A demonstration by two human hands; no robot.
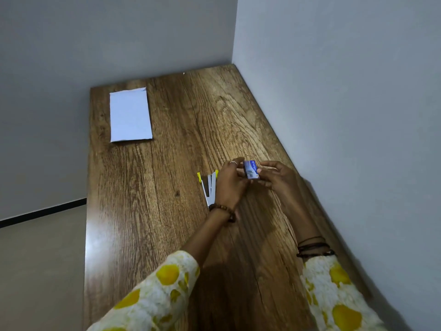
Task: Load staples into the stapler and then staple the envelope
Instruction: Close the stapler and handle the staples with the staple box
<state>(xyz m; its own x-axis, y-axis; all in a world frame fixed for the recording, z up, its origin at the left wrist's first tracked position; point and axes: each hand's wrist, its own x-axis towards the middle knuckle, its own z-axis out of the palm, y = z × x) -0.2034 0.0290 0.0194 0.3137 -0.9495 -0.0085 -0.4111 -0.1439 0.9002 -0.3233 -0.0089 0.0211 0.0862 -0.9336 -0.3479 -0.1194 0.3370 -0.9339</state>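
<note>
Both hands hold a small blue staple box [250,170] a little above the wooden table [167,177]. My left hand [230,185] grips its left side and my right hand [276,175] its right side. Just left of my left hand lies the stapler [208,187], swung wide open, silver with yellow ends, partly hidden by my wrist. A white envelope [130,115] lies flat at the table's far left corner, well away from both hands.
The table stands in a corner, with a grey wall along its far edge and another [334,115] along its right edge. The floor [40,271] lies off the left edge. Patterned sleeves cover both forearms near the front.
</note>
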